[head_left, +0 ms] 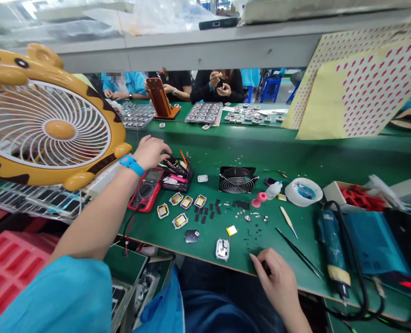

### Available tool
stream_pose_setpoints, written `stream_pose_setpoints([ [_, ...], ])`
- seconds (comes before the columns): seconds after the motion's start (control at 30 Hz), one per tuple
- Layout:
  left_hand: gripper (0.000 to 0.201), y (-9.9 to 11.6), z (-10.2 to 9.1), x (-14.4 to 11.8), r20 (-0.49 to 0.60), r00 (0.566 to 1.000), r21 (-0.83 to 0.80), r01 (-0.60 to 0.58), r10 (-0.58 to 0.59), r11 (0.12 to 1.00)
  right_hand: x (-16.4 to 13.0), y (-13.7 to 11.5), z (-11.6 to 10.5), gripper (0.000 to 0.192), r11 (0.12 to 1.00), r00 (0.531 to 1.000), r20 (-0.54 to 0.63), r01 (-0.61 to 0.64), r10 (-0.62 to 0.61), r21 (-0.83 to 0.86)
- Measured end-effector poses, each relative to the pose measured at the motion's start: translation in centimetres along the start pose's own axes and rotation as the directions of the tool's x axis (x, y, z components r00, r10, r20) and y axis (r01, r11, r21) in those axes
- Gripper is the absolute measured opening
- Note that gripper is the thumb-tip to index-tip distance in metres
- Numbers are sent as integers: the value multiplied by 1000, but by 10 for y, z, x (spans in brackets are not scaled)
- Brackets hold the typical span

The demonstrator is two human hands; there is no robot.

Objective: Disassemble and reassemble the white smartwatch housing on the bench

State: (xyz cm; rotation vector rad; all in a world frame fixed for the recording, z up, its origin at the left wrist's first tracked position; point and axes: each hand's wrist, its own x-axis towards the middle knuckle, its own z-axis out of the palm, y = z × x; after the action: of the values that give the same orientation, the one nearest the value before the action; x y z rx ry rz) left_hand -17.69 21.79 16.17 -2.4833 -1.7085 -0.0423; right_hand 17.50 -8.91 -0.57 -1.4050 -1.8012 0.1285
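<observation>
My left hand (152, 151) reaches over the black organizer box (180, 185) of pens and small tools. Its fingers are bent but slightly apart, with no held thing visible; the fingertips partly blend into the dark contents. At the bench's front edge, my right hand (275, 275) rests loosely curled, thumb apart, with nothing seen in it. Left of that hand lies an opened white watch-like case (222, 249), wired to a small yellow-edged battery (231, 230). Black tweezers (297, 250) and a pale-handled pointed tool (289, 222) lie to its right.
A red multimeter (146, 189) and a tiger-shaped fan (59, 129) stand left. Several cases (180, 220) lie mid-bench near a black cooling fan (238, 180). A white round tub (303, 192) and an electric screwdriver (332, 249) are right. Co-workers sit across the bench.
</observation>
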Motion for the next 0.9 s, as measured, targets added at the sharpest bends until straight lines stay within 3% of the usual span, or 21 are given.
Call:
stream_pose_setpoints([
  [0.17,23,2,-18,-2,32,999,-30,-38,39,999,0,-2,0,32,1000,1000,11,0,0,-12],
  [0.27,27,0,-38,-20,-144,989,-84,-46,34,995,-1,0,-1,32,1000,1000,11,6,-6,-15],
  [0.33,25,6,-56,-42,-345,937,-105,-94,52,990,-1,1,-3,32,1000,1000,20,5,-5,2],
  [0.4,19,21,-73,-71,-529,843,-70,-157,96,985,1,-1,-5,30,999,1000,25,-15,14,31],
  [0.47,17,50,-85,-105,-625,767,-23,-203,145,979,8,-10,-8,23,997,999,-1,-54,54,46],
  [0.53,18,90,-88,-136,-667,696,-19,-373,267,927,19,-27,-10,28,997,996,-47,-72,73,36],
  [0.6,24,132,-83,-162,-586,737,-248,-560,337,790,33,-47,-11,43,999,996,-78,-38,39,16],
  [0.63,20,152,-78,-171,-503,783,-442,-597,366,669,40,-56,-11,42,1000,997,-73,2,-1,17],
  [0.7,2,185,-63,-183,-383,829,-583,-560,408,589,50,-70,-12,28,994,995,-44,88,-85,69],
  [0.77,9,203,-43,-190,-372,807,-708,-566,459,422,53,-75,-16,23,976,996,-3,91,-93,199],
  [0.83,32,210,-19,-195,-416,789,-710,-593,452,380,48,-74,-22,17,930,997,74,-31,5,367],
  [0.9,56,210,6,-203,-324,828,-715,-531,458,454,37,-70,-28,8,842,980,165,-179,108,509],
])
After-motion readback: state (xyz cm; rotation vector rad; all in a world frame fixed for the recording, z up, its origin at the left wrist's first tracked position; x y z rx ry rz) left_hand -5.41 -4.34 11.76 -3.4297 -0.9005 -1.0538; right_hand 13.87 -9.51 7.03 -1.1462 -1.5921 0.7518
